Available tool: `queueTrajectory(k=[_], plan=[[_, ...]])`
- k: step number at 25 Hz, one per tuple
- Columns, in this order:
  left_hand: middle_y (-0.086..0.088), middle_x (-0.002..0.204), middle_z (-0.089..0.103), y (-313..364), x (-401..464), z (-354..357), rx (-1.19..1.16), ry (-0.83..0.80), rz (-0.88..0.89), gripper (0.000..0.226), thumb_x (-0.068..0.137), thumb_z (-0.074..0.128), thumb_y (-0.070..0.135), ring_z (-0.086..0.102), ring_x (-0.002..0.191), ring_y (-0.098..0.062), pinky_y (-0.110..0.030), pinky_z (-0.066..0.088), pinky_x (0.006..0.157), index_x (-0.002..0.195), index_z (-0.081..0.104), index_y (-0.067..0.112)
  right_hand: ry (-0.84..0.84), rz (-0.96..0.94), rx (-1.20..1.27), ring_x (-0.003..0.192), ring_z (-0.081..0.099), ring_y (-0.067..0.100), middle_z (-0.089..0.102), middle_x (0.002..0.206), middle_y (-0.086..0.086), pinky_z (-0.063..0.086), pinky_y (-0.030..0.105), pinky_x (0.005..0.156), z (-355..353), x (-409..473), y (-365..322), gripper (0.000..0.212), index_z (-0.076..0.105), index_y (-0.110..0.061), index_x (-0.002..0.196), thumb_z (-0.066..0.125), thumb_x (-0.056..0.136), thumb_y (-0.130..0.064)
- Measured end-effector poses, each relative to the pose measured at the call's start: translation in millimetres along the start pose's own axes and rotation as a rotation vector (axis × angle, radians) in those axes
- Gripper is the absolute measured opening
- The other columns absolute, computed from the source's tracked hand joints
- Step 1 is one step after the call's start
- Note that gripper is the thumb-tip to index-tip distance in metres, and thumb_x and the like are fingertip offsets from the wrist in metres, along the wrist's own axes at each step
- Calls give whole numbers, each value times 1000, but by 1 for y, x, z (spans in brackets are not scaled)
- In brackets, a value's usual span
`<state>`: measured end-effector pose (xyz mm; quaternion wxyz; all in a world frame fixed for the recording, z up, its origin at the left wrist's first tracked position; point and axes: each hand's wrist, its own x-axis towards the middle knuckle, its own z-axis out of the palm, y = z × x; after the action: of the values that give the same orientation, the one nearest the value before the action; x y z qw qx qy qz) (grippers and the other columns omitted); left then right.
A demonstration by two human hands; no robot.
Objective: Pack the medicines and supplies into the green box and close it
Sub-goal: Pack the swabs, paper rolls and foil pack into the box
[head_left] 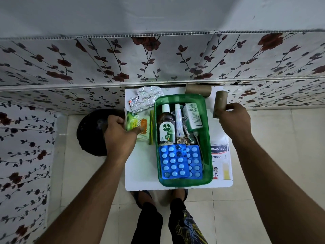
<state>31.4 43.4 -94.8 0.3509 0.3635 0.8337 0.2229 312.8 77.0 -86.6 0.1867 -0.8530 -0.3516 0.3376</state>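
The green box (207, 138) stands open on a white table (140, 173). Inside it lie a Dettol bottle (166, 128), a white tube (178, 118), a green-and-white carton (192, 116) and blue pill strips (175, 162). My left hand (119, 136) grips a green packet (131, 120) just left of the box, over an orange strip (143, 126). My right hand (234, 120) holds a brown cardboard roll (219, 103) above the table's right edge. A Hansaplast box (220, 161) lies to the right of the green box. Crumpled silver blister strips (146, 98) lie at the back left.
A second brown roll (197, 90) lies at the back of the table against the floral-papered wall (158, 64). A black round object (91, 132) sits on the floor left of the table. My feet (158, 196) are under the front edge.
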Motion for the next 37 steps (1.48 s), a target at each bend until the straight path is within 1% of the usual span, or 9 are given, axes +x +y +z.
queueTrajectory(k=[4,7,10,13,18,22,28,33,37], plan=[[7,96,68,20,-43,-41,-162,83,94,60,80,76,18,68,86,-12,-26,50,71,132,49,31,23,13,104,83,67,22,69,80,-5,52,36,78,-16,-24,3,15,59,-29,89,54,90,-43],[11,101,69,58,-64,-43,-241,-24,208,54,83,73,16,68,81,3,-13,53,64,124,47,38,14,27,135,83,66,19,67,80,-10,50,36,79,-18,-40,8,15,59,-29,88,55,90,-44],[10,88,64,89,-64,-10,-41,-186,329,50,83,74,18,66,67,-1,-12,49,54,116,39,31,16,27,168,84,68,20,69,85,-8,53,39,80,-19,-47,13,21,60,-29,95,56,88,-48],[1,92,62,96,-56,20,182,-233,453,50,82,74,21,62,76,-16,-30,46,62,113,35,22,14,27,181,83,67,17,68,86,-10,52,37,78,-21,-46,14,24,60,-28,96,57,88,-50],[-7,111,52,87,-52,32,492,-175,615,37,84,72,28,47,86,-14,-27,37,74,113,57,12,19,50,202,77,63,4,65,77,-17,45,30,71,-26,-42,9,18,56,-32,81,56,91,-46],[-9,104,57,82,-44,25,764,29,883,26,78,75,27,50,98,-33,-44,40,81,100,73,15,-1,53,215,74,65,7,66,76,-14,44,28,66,-31,-44,5,19,55,-33,79,56,91,-48],[-6,119,57,71,-43,19,1136,-128,975,63,58,79,54,44,114,-34,-49,26,90,109,69,17,-65,-21,158,72,62,-2,67,84,-17,42,23,58,-45,-57,1,21,65,-26,100,61,86,-41],[-2,109,66,78,-33,28,1129,0,955,58,63,81,33,48,113,-31,-49,24,93,117,64,19,-110,-73,115,67,62,-7,66,86,-18,40,16,51,-46,-73,-5,19,61,-32,101,63,85,-42],[1,105,69,75,-35,32,1131,-17,967,50,66,78,22,48,112,-29,-50,21,95,114,65,19,-113,-93,72,67,64,-5,69,84,-16,47,27,60,-44,-79,-7,24,63,-32,103,65,83,-46]])
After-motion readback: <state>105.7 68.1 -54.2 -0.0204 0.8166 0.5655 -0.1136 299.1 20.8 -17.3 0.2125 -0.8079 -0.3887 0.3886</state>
